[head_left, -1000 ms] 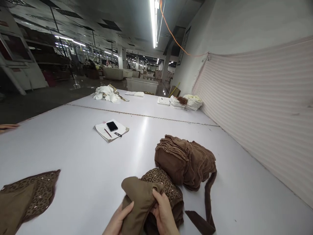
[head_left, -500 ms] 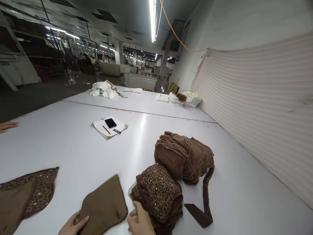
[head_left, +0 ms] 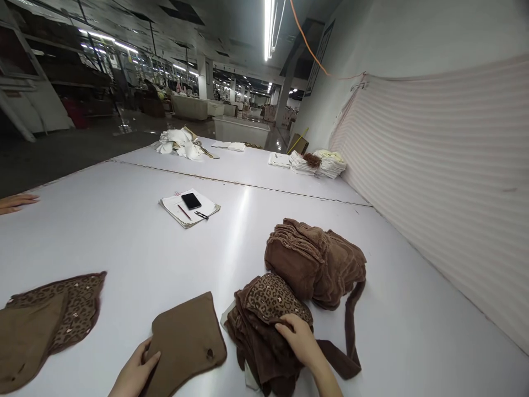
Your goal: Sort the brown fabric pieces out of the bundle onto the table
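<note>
My left hand [head_left: 136, 368] pinches the left edge of a flat brown fabric panel [head_left: 188, 333], thumb on top. A small dark hole or mark shows near the panel's right corner. To the right, my right hand [head_left: 298, 337] grips the near edge of a leopard-print fabric piece [head_left: 275, 298] on top of a pile of dark brown pieces [head_left: 264, 353]. That edge is folded back, baring the dark cloth below; the fingertips are partly hidden. At the far left lies a brown piece with leopard-print trim [head_left: 53, 325].
Behind the pile sits a thick brown fabric bundle [head_left: 314, 259] with a trailing strip [head_left: 350, 331]. Papers [head_left: 173, 208] carry a phone [head_left: 191, 200], a pencil and small snips. Another person's hand [head_left: 16, 203] rests at the left edge. White cloth stacks [head_left: 330, 164] stand far back by the wall.
My right hand has moved from the pile's left side onto its top and folded the leopard-print edge back. My left hand still holds the brown panel. The view has shifted slightly.
</note>
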Action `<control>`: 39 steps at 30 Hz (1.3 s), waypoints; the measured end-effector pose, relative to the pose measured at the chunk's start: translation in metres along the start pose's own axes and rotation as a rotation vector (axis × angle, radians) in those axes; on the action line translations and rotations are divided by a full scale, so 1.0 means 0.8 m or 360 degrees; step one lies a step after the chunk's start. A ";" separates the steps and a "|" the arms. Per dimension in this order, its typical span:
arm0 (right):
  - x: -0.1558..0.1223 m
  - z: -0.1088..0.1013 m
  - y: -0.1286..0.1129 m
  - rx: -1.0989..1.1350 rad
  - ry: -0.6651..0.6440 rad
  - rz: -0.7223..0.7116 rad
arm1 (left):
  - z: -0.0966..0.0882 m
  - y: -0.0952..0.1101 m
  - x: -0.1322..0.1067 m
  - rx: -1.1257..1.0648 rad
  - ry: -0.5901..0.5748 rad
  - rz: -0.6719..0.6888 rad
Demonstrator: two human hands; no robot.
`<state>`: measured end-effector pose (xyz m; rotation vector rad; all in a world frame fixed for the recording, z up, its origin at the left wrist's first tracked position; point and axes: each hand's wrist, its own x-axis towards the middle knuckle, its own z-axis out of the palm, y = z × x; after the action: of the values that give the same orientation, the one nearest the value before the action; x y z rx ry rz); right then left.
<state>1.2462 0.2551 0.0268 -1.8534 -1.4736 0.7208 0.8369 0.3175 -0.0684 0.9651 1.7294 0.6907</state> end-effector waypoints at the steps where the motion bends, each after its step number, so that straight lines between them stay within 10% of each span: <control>1: 0.005 -0.010 -0.003 0.0021 -0.0001 -0.0001 | 0.002 0.001 -0.001 0.0089 0.0008 0.0031; 7: -0.006 0.000 -0.077 -0.0017 0.0244 -0.0225 | 0.017 0.038 -0.033 0.0449 0.0275 0.0331; 12: -0.060 0.153 -0.118 -0.0524 -0.0162 -0.0566 | 0.053 0.084 -0.090 -0.0774 -0.0844 -0.0498; 16: -0.098 0.228 -0.101 -0.0769 -0.0495 -0.0457 | 0.080 0.087 -0.111 -0.1015 -0.0856 -0.0622; 24: -0.083 0.100 -0.040 -0.0460 -0.0194 0.0039 | 0.080 0.057 -0.104 -0.1143 -0.0721 -0.0598; 31: -0.068 0.131 0.001 0.0142 -0.0080 0.0329 | 0.058 0.053 -0.112 -0.1297 -0.0898 -0.0514; 39: -0.060 0.116 -0.013 -0.0181 -0.0287 0.0334 | 0.028 0.058 -0.127 -0.1500 -0.1076 -0.0626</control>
<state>1.1591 0.2244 -0.0233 -2.0986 -1.4707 0.9428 0.8899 0.2548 0.0109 0.1346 0.7841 0.6940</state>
